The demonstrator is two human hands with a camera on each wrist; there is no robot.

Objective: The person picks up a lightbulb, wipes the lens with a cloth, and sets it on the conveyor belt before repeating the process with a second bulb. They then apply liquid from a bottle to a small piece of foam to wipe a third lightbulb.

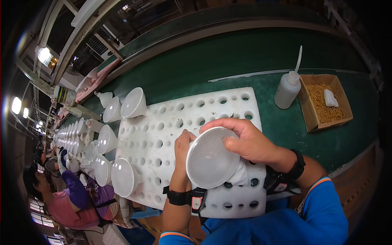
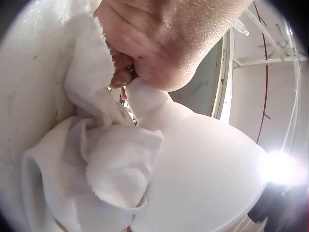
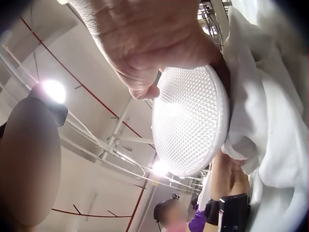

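Note:
A white lamp with a round textured lens [image 1: 213, 158] is held tilted above a white foam board [image 1: 139, 134]. My right hand [image 1: 255, 141] grips its rim, thumb on the lens and fingers over the edge; the right wrist view shows the same lens [image 3: 190, 121] below that hand [image 3: 145, 38]. At the lamp's far side is my left hand [image 1: 182, 149], partly hidden by it. In the left wrist view that hand [image 2: 154, 43] has its fingers curled at the narrow end of the lamp body [image 2: 193, 164]. A white cloth [image 2: 116, 164] bunches against the lamp.
More lamps [image 1: 124, 177] stand along the board's left side and far edge. On the green table [image 1: 281, 136], to the right, are a spouted bottle [image 1: 287, 90] and a cardboard box [image 1: 311, 122] of rubber bands. People sit at the left.

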